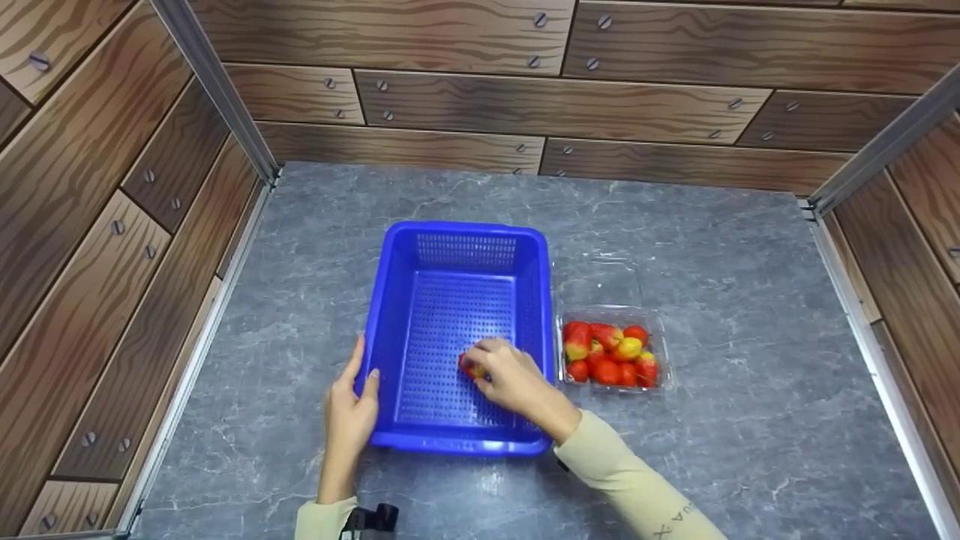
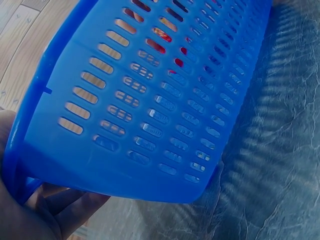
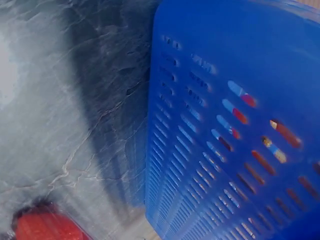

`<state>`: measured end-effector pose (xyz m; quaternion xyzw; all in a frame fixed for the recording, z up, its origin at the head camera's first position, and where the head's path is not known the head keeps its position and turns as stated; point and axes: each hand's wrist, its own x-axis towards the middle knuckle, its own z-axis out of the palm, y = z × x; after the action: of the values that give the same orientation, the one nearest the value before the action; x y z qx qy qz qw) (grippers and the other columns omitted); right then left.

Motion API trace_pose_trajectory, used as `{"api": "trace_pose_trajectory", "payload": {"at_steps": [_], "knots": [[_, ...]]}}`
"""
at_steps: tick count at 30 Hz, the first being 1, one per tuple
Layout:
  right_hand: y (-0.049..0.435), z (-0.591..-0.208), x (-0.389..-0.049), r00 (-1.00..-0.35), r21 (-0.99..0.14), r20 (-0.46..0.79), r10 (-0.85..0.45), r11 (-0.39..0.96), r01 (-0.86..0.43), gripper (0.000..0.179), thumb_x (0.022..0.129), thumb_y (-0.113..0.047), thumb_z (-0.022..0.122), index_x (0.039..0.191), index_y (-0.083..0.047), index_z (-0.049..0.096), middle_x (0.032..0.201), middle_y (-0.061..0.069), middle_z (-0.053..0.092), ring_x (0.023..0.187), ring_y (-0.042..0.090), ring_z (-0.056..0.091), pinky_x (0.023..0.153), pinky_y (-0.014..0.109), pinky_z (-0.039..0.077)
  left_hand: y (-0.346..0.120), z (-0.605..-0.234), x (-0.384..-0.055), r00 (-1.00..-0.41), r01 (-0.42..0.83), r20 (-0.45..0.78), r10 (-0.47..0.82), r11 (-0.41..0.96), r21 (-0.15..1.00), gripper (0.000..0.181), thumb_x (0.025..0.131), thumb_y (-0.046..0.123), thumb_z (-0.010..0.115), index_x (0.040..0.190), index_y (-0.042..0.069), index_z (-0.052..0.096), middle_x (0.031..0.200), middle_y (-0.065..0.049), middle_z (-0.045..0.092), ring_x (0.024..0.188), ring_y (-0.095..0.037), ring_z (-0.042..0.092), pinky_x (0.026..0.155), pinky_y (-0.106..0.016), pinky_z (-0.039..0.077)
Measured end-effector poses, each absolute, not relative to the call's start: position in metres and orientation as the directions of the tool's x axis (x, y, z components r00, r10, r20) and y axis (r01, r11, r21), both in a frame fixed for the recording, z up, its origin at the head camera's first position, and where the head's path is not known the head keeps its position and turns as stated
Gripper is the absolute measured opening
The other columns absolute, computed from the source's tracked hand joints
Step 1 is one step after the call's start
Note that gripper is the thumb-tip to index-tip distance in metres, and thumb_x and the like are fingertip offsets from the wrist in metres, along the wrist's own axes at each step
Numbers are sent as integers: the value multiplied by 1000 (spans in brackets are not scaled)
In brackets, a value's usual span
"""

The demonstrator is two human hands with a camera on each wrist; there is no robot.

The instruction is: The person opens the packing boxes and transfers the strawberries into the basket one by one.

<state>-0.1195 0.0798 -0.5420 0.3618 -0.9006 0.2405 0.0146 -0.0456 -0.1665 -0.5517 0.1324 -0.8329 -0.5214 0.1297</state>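
A blue plastic basket with slotted walls and floor stands on the grey surface. My left hand grips its left rim, thumb on top and fingers outside; the left wrist view shows this hand beneath the rim. Inside the basket, low over its floor, my right hand holds small red-and-yellow fruit, partly covered by the fingers; how many pieces cannot be told. The right wrist view has the basket's outer wall in front, with red and yellow patches behind the slots.
Right of the basket stands a clear plastic box holding several red and yellow fruits. Its transparent lid lies back behind it. Wood-patterned panels enclose the marbled grey surface at the back and sides.
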Motion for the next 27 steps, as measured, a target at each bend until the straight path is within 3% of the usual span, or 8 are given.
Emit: {"api": "trace_pose_trajectory", "payload": {"at_steps": [4,8,20,27], "knots": [[78,-546,-119,-709,-361,147,-690,630,-688,23,75,-3,75,94,-16,73,88,0,66,83,23,63,63,37,56,-165,-552,-47,-931,-83,77,-356,413,907,55,94,1,61,147,12,48,145,-14,49,132,-35,48,112,-47,35],[78,-550,-118,-687,-370,47,-725,626,-686,27,73,-1,76,96,-16,73,85,0,67,75,20,64,58,29,54,-164,-553,-47,-937,-86,62,-343,400,912,56,95,1,60,148,12,47,147,-13,47,133,-35,46,113,-46,34],[74,-550,-117,-669,-327,-32,-742,640,-695,38,72,-4,80,106,-16,67,94,4,66,81,23,65,64,33,57,-166,-552,-46,-932,-67,91,-350,413,908,56,94,0,61,147,11,48,146,-13,49,130,-34,50,110,-48,38],[75,-547,-115,-681,-339,-90,-726,666,-665,52,80,-20,81,127,-20,60,108,7,63,85,25,64,65,35,55,-167,-553,-45,-930,-71,120,-348,488,870,57,94,3,61,148,13,48,142,-15,52,124,-35,56,103,-52,44]]}}
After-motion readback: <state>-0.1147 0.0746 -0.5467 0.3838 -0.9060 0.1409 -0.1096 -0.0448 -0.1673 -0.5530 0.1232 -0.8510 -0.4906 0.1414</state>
